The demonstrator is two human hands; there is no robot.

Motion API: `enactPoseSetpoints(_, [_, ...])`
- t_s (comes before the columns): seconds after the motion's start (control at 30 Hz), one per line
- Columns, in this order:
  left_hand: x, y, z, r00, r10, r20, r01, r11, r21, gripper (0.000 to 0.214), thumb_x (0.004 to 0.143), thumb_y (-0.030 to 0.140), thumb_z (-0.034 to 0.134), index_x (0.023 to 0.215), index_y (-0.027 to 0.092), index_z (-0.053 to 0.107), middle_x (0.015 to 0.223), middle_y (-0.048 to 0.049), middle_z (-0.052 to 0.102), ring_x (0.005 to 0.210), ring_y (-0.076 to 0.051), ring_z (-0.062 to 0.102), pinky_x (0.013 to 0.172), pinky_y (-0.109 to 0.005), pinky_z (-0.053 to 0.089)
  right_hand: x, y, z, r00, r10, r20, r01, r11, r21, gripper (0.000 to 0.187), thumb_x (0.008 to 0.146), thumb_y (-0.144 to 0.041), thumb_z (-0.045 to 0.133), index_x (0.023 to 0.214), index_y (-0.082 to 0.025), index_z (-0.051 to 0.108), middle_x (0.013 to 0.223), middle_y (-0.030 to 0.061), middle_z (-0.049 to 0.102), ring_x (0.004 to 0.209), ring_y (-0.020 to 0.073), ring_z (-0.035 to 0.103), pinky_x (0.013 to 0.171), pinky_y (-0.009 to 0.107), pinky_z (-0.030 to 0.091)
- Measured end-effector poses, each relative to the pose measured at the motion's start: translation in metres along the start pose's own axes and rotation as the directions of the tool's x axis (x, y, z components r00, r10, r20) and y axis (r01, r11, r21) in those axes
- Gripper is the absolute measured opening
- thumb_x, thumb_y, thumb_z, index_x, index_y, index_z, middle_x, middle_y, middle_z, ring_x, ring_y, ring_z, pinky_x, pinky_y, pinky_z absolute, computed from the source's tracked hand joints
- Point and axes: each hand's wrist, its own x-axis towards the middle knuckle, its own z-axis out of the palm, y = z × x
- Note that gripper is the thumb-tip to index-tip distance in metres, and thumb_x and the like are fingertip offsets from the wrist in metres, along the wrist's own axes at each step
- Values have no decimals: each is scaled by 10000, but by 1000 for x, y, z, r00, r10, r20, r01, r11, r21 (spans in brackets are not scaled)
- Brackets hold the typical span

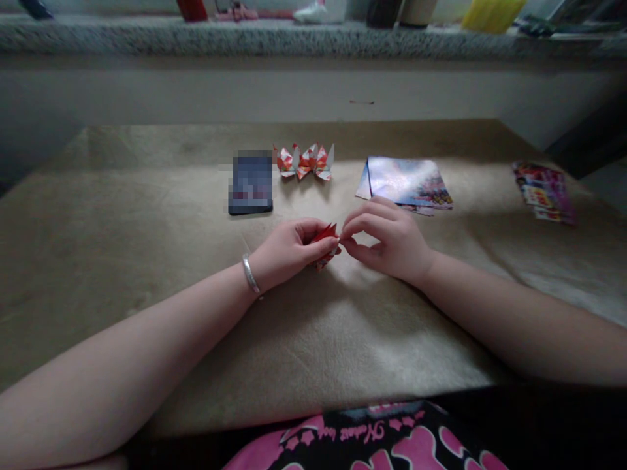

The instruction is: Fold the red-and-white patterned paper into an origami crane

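The left hand (289,251) curls around a small folded piece of red patterned paper (326,245), holding it just above the counter (147,248); a silver bangle (250,274) sits on that wrist. The right hand (389,241) meets it from the other side, thumb and forefinger closed narrow on the paper's right tip. To do this fold well, I judge the left hand should keep the body pinned steady while the right works only the tip, pressing the crease sharp with the fingernail and keeping the edges lined up, since paper this small tears or skews easily.

Further back lie finished folded pieces (304,161) in the same red and white print, set side by side. Left of them rests a dark phone (251,183), its screen blurred. To the right is a stack of printed sheets (406,183), and well apart at the far right some colourful leaflets (543,190); their print is too small to read. Pink lettering on the dark garment (382,440) at the bottom edge appears upside down and is not legible.
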Motion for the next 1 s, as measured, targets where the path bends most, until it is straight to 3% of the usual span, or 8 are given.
enactPoseSetpoints(0.37, [-1,-2,-1,994,71,-84,-63,993,98,283,758,395,629,814,119,601,660,1,588,555,-75,499,511,-183,395,0,-5,6,994,104,-20,-101,988,118,45,766,-184,610,751,-214,581,803,26,650,773,150,576,699,295,465])
enactPoseSetpoints(0.83, [0,0,0,987,114,-113,-95,982,161,221,764,333,603,703,136,522,609,44,462,543,-59,408,493,-180,327,0,-7,8,991,117,-63,-103,977,189,51,752,-186,653,723,-194,612,784,31,648,741,132,582,672,273,467])
enactPoseSetpoints(1.0, [0,-1,0,984,118,-135,-100,987,128,188,754,303,605,714,146,511,610,53,455,533,-55,408,489,-175,331,0,-9,8,976,214,-28,-203,955,218,58,753,-211,646,734,-175,605,766,32,619,664,110,533,580,242,453])
